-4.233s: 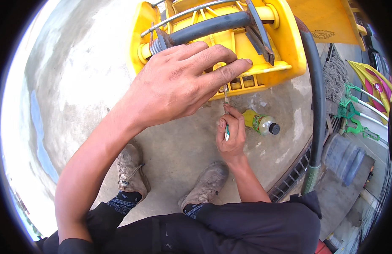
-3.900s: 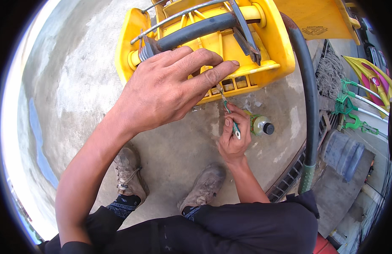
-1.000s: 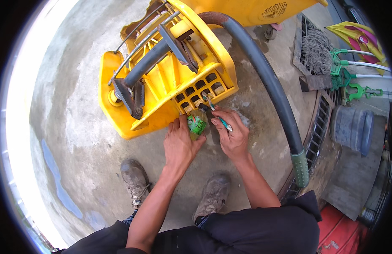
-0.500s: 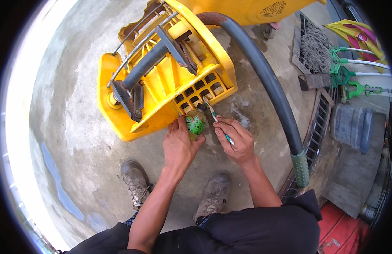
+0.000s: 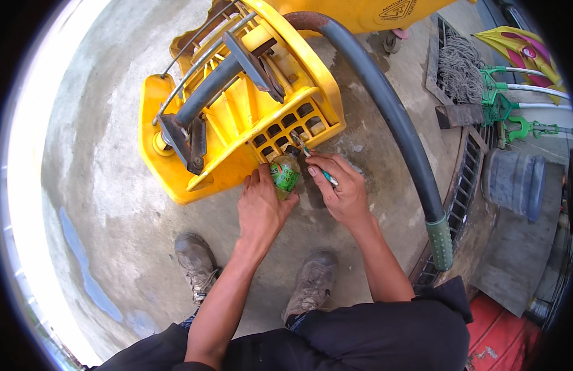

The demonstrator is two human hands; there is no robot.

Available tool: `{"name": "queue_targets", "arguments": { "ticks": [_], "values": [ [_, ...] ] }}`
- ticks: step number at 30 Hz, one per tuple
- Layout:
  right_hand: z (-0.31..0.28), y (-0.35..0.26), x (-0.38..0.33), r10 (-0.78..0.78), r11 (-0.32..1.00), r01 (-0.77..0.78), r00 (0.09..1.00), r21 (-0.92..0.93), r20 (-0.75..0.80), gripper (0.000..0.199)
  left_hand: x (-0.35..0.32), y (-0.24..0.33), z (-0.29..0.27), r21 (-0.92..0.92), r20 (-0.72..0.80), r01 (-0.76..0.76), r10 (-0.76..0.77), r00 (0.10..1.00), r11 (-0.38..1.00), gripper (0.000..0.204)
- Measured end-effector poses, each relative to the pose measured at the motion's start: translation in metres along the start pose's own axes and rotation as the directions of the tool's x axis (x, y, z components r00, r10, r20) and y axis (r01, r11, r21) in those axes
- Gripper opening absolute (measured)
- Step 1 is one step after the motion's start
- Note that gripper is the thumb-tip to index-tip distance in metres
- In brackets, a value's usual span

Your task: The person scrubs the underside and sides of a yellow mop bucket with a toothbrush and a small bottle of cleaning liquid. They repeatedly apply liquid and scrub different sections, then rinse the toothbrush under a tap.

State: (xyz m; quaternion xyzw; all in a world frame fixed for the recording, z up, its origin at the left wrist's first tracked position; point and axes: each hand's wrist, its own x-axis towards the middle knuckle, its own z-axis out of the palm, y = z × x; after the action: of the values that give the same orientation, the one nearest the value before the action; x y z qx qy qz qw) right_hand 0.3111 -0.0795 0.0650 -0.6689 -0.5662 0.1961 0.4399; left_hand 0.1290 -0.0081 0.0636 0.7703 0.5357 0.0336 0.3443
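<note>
Left hand (image 5: 261, 207) wraps a small green-labelled bottle (image 5: 285, 175) just below the yellow mop wringer (image 5: 237, 117). Right hand (image 5: 339, 195) pinches a thin tool (image 5: 314, 164), tip at the wringer's grid.

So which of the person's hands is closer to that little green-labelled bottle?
Left. The left hand is wrapped around the small bottle, holding it by the yellow mop wringer. The right hand sits just beside it, pinching a thin tool near the bottle's top.

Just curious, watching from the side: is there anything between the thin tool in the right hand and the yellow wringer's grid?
Nothing visible. The right hand holds the thin tool with its tip at the yellow wringer's grid. The small bottle in the left hand sits just beside it, not across it.
</note>
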Motion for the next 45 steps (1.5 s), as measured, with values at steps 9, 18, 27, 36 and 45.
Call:
{"name": "queue_targets", "arguments": {
  "ticks": [9,18,27,36,45],
  "values": [
    [-0.027,-0.01,0.008,0.014,0.998,0.001,0.976,-0.065,0.219,0.02,0.0,0.0,-0.006,-0.003,0.022,0.015,-0.015,1.0,1.0,0.077],
    [-0.017,0.021,-0.008,0.126,0.969,-0.136,0.99,0.207,0.057,0.011,0.0,0.0,-0.003,0.01,-0.002,0.016,-0.016,1.0,1.0,0.074],
    [0.008,0.024,-0.026,-0.151,0.986,0.156,0.986,-0.062,0.066,0.023,0.0,0.0,-0.002,0.026,-0.021,-0.013,0.013,1.0,1.0,0.074],
    [-0.013,0.029,-0.018,-0.199,0.966,0.225,0.963,-0.131,0.184,0.028,0.001,0.002,-0.003,0.014,-0.008,0.011,-0.011,1.0,1.0,0.077],
    [-0.006,0.016,-0.026,-0.098,0.995,0.099,0.991,-0.006,0.09,0.026,0.009,-0.004,-0.005,0.028,-0.015,-0.036,0.037,0.999,0.999,0.075]
  ]
}}
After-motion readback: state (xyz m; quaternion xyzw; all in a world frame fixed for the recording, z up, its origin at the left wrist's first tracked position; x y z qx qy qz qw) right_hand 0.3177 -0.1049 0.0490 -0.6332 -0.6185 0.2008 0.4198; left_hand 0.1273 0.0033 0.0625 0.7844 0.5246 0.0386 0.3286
